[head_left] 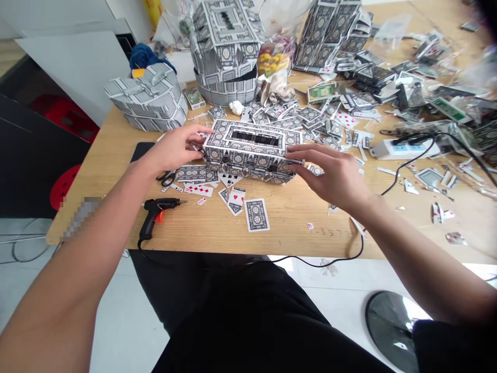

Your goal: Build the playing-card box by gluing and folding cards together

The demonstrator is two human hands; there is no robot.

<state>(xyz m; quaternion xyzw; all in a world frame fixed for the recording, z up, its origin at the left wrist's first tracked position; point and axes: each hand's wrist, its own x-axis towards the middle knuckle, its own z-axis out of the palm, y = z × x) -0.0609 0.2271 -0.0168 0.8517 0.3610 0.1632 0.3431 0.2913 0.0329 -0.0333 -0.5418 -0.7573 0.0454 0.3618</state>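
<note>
A long box built from playing cards [248, 160], with a slot framed in its top like a tissue box, sits on the wooden table in front of me. My left hand [180, 145] grips its left end, thumb low and fingers at the upper edge. At the opposite end, my right hand [330, 166] holds the corner between thumb and fingers. Just below the box lie a single patterned card [257, 215] and a three-or-so card cluster with a heart card [236, 197]. A black glue gun [153, 215] with an orange trigger rests to the left, near black-handled scissors [166, 178].
Behind stand a card-built basket [149, 101], a round card-built container [227, 88] and a tall card structure [324, 36]. Loose cards and scraps [310, 119] spread rightward. A white power strip [404, 148] feeds a black cord [394, 181] that hangs past the table's front edge.
</note>
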